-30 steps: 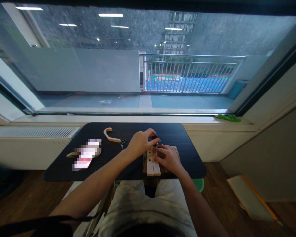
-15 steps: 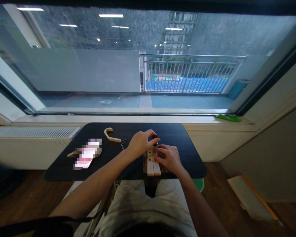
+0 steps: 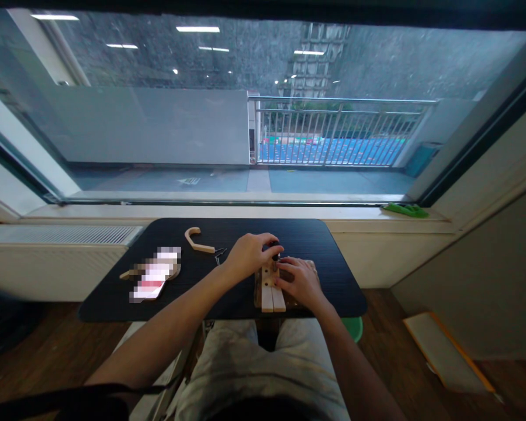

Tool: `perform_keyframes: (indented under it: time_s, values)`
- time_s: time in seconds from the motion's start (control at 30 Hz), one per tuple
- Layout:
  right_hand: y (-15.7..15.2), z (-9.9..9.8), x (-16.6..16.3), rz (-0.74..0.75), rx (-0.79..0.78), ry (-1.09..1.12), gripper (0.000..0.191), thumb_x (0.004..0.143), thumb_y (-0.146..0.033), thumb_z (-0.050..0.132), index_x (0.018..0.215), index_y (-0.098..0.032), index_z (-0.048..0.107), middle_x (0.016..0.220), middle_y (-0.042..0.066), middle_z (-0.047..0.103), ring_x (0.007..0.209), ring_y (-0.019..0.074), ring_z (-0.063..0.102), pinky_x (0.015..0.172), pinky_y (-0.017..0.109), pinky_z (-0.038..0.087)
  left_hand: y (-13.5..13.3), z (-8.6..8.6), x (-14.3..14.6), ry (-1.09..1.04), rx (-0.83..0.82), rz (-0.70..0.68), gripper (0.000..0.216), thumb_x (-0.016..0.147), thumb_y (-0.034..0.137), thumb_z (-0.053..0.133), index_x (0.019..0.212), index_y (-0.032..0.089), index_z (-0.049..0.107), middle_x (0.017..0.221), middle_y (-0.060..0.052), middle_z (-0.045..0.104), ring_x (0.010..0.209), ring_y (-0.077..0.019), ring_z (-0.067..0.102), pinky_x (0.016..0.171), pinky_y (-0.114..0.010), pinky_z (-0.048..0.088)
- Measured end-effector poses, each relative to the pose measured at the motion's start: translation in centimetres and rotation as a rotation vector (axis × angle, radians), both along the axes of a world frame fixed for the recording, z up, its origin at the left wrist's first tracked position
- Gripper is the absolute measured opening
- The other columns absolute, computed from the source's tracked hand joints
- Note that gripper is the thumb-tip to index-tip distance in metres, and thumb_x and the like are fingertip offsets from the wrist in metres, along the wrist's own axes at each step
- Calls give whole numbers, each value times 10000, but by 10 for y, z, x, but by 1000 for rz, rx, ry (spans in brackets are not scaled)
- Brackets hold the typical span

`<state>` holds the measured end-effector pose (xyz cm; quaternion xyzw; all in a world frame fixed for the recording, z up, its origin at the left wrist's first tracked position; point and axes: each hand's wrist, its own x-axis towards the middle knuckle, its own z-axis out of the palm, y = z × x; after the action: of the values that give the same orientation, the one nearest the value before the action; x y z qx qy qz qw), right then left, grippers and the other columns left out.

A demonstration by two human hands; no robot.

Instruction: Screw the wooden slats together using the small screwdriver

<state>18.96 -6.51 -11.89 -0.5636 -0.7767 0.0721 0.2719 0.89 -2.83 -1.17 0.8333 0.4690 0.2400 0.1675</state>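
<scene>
Two pale wooden strips lie side by side, with dark round holes in their upper part. They rest on a brownish, glossy piece that my right arm and hand partly cover. The fingers of my left hand close around the top of a small black-handled tool, which stands over the far end of the strips; its lower end is hard to make out. Curled beside it, my right hand has its thumb and fingertips against the right edge of the strips.
On the black table, a hooked wooden piece lies at the back left, near a few dark screws. A phone with a blurred screen overlaps another wooden piece. Beyond the table is a window; a green cloth lies on its sill.
Both hands stay in nearly the same place. My left fingers have shifted slightly around the black handle; the strips have not visibly moved.
</scene>
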Motion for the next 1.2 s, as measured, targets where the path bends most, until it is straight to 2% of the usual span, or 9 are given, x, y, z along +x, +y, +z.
perform_keyframes:
  time_s: [0.4,0.83,1.2]
  values:
    - [-4,2,-11,20,-7,22,314,816,-419,732,1113,-317,736,1237,53,677,1140,270,594,997,444,415,-2,3,-3,31,-1,-21,315,907,369,615,1138,196,742,938,-50,790,718,-180,695,684,-252,493]
    - [-8,9,-36,18,-35,57,318,791,-402,763,1094,-310,737,1211,34,686,1131,255,588,1018,423,401,-9,2,-23,6,6,8,356,909,352,590,1177,162,729,788,-50,763,636,-172,651,609,-251,445]
    - [-7,9,-34,47,-29,60,312,819,-406,734,1121,-326,730,1214,43,686,1135,268,593,1016,454,406,-14,4,-28,-49,-4,3,364,918,340,558,1186,155,720,765,-41,754,651,-164,649,605,-237,445]
